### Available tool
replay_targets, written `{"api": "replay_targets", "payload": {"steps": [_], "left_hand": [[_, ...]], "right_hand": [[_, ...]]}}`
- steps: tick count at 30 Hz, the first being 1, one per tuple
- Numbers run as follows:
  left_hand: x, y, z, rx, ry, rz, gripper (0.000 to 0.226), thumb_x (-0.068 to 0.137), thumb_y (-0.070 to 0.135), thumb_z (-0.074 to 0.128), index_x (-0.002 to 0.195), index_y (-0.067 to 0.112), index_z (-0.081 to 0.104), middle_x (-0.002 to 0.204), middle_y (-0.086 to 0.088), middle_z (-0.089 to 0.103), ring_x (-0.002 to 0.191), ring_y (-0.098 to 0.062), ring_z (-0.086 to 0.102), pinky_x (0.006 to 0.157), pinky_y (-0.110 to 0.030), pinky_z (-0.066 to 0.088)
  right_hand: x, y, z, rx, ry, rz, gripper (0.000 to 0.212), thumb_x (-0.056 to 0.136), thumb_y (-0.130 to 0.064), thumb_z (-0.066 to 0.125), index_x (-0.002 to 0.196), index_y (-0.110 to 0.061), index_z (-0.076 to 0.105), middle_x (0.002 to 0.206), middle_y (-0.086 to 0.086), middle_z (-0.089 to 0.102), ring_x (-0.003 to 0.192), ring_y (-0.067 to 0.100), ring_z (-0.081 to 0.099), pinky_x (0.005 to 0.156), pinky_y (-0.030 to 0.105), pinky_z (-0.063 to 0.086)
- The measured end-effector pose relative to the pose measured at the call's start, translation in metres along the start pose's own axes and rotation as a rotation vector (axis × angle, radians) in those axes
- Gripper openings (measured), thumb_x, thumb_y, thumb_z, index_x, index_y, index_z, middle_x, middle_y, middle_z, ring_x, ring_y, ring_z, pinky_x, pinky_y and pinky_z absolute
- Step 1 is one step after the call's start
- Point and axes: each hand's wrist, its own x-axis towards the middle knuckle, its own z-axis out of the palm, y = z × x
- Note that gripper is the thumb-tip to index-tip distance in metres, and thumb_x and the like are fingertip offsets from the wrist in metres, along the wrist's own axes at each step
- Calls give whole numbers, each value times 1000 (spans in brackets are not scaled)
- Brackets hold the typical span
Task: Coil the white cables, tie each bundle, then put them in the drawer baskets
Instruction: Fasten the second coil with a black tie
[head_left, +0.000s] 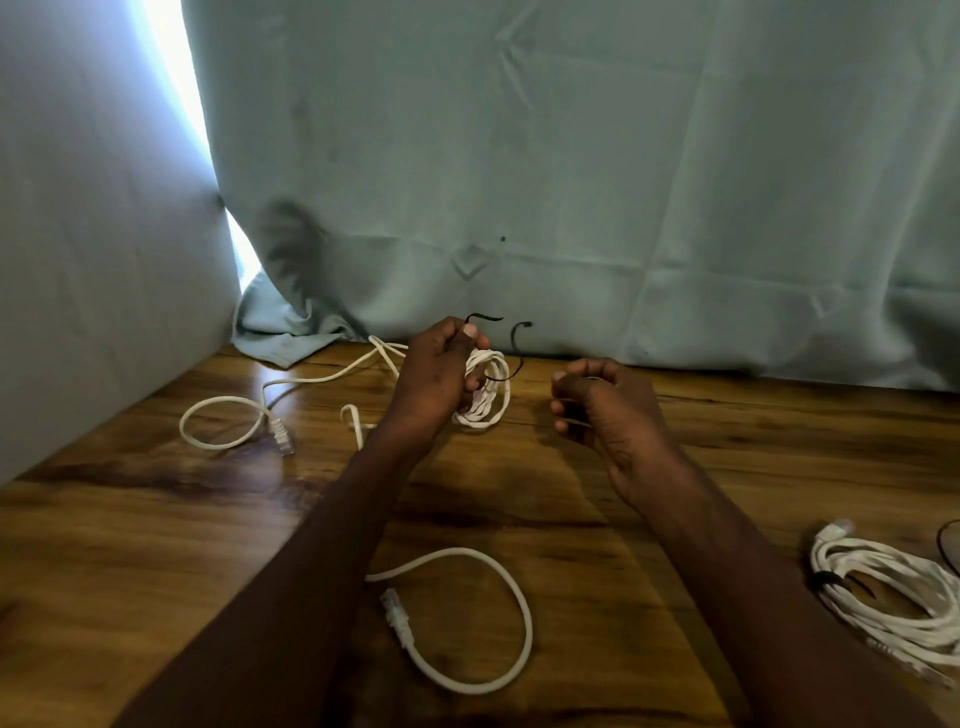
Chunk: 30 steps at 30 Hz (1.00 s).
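Gripping coil (485, 389) in left hand (434, 374), bare wooden table (727, 431) beside

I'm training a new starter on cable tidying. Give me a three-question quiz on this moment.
1. True or false: the left hand grips a coiled white cable.
2. What colour is the twist tie looped at that coil?
   A. red
   B. black
   C. green
3. Where does the already tied bundle lie on the wooden table?

Key:
1. true
2. B
3. Near the right edge, beside the right forearm; the right hand is not touching it.
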Motion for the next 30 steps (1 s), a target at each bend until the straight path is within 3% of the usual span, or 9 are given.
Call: {"api": "replay_targets", "payload": {"steps": [2, 4, 10, 19, 23, 25, 27, 30], "left_hand": [[1, -1, 1, -13, -8, -10, 29, 110, 23, 44, 99, 3, 61, 58, -8, 48, 47, -12, 40, 44, -21, 31], [1, -2, 1, -24, -15, -27, 29, 110, 24, 44, 100, 3, 61, 58, -8, 47, 46, -11, 40, 44, -21, 31], [-1, -6, 8, -4, -31, -74, 31, 110, 25, 43, 100, 1, 61, 49, 1, 49, 40, -8, 39, 45, -21, 30], [-4, -4, 15, 42, -82, -108, 31, 110, 23, 45, 96, 4, 64, 49, -5, 46, 38, -14, 36, 44, -21, 31], [-4, -3, 13, 23, -81, -158, 31, 110, 23, 44, 99, 1, 63, 48, -4, 47, 38, -14, 37, 45, -22, 31], [-4, -4, 11, -9, -78, -179, 32, 110, 23, 44, 101, -1, 63, 49, -5, 46, 39, -15, 36, 45, -21, 30], [-3, -4, 10, -15, -72, -188, 34, 110, 23, 44, 105, -4, 63, 50, -7, 46, 39, -15, 35, 43, -20, 30], [-3, -3, 9, 5, -55, -196, 32, 110, 24, 44, 104, -1, 63, 47, -4, 46, 36, -13, 36, 42, -20, 31]], "right_hand": [[4, 1, -5, 9, 34, 17, 24, 94, -1, 69, 116, -12, 67, 102, 12, 72, 75, 16, 67, 59, 27, 56], [3, 0, -8, -3, -33, 9, 31, 94, -1, 69, 121, -17, 69, 104, 11, 71, 81, 17, 66, 60, 28, 56], [-3, 0, -1, -98, -239, -124, 23, 95, -16, 73, 115, -27, 78, 98, -14, 78, 90, 5, 68, 64, 25, 53], [0, 1, -2, -82, -128, -117, 14, 93, -19, 75, 105, -14, 80, 97, 2, 79, 82, 13, 64, 61, 25, 51], [-3, -5, -5, -33, -234, -189, 23, 95, -10, 71, 117, -16, 75, 107, 3, 80, 87, 13, 70, 62, 24, 53], [-4, -5, -7, -157, -328, -267, 30, 95, -3, 68, 118, -21, 76, 108, -1, 79, 92, 13, 73, 66, 26, 54], [-4, -3, -6, -310, -340, -341, 24, 94, -3, 70, 108, -21, 80, 105, -3, 79, 95, 21, 73, 70, 29, 55], [-5, 0, -3, -349, -334, -387, 16, 92, -4, 74, 95, -19, 81, 97, 0, 80, 88, 24, 74, 70, 31, 55]]}}
